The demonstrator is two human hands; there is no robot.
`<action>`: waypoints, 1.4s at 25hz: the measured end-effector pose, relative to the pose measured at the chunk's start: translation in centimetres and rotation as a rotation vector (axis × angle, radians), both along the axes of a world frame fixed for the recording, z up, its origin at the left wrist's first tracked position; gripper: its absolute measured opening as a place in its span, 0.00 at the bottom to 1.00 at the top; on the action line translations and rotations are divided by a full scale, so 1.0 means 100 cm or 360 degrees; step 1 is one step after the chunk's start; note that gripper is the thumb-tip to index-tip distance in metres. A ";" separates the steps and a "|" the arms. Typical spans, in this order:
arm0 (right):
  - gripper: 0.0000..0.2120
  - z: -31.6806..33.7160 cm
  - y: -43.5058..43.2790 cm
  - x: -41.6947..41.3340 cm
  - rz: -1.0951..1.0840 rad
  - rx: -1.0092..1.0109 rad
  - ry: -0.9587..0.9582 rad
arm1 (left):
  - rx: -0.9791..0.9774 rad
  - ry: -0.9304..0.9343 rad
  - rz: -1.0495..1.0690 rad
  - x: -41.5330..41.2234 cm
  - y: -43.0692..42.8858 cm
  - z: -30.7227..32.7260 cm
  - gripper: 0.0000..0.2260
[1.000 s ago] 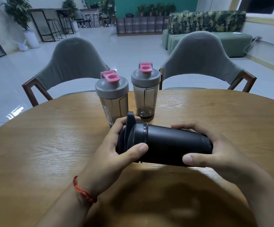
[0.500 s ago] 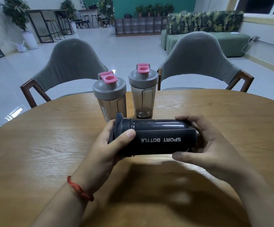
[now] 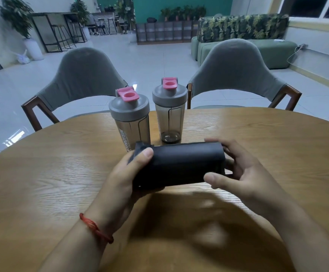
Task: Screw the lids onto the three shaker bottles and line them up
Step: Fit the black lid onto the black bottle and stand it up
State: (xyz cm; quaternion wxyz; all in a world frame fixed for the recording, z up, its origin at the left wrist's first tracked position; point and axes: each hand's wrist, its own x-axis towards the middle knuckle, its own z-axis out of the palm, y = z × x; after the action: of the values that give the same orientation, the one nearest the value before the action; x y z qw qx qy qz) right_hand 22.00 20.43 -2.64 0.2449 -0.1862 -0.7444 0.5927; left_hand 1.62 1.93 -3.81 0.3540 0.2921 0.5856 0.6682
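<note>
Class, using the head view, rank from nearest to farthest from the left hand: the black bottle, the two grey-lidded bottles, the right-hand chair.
1. black bottle, held in the left hand
2. left grey-lidded bottle, just behind
3. right grey-lidded bottle, farther right
4. right-hand chair, beyond the table

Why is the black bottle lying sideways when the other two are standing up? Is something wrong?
Nothing looks broken or spilled. The black bottle is sideways only because both hands hold it above the table: the left hand around its lid end, the right hand at its base. The two grey bottles stand upright with lids on.

Both hands, left (image 3: 124, 179) and right (image 3: 244, 173), hold a black bottle (image 3: 179, 165) sideways above the table (image 3: 41, 173).
</note>
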 end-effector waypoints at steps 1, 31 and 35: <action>0.27 0.001 0.000 0.000 -0.0044 -0.0003 0.0003 | -0.0018 0.0020 0.0006 -0.001 0.001 -0.001 0.21; 0.29 0.014 -0.016 -0.011 -0.0153 -0.0553 -0.0380 | 0.0298 0.1037 0.0024 0.016 -0.012 0.005 0.28; 0.28 0.008 -0.026 -0.014 -0.0149 -0.0657 -0.0196 | 0.0345 0.1184 0.0048 0.018 -0.012 0.011 0.29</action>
State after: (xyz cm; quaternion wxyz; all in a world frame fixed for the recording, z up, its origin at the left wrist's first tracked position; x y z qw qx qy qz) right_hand 20.62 17.82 -1.87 0.1831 -0.3026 -0.6113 0.7080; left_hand 3.41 0.74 -2.73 0.0745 0.5417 0.6041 0.5797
